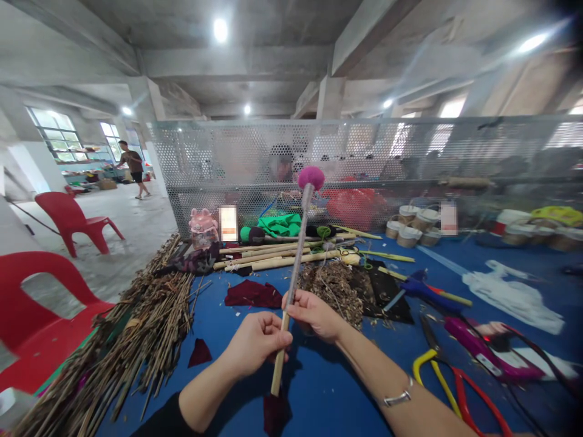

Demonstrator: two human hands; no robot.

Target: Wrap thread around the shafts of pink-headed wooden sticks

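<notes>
A wooden stick (300,249) stands tilted in front of me, its upper part wrapped in something greyish and glossy. On its top end sits a round magenta ball (311,178). Fingers of my left hand (255,343) are closed around the bare wood of the lower part. Just above, my right hand (316,314) pinches the stick where the wrapping ends. Under the stick's lower end lies a dark red cloth scrap (276,416). Another dark red cloth (252,294) rests left of the stick, and a heap of dry plant bits (332,285) lies behind my right hand.
Bundled dry twigs (155,321) cover the table's left side. On the right are yellow-handled pliers (428,358), red-handled pliers (473,394) and a purple glue gun (489,352). Wooden sticks (282,258) lie before a perforated metal screen (218,158). A person (132,164) is far left.
</notes>
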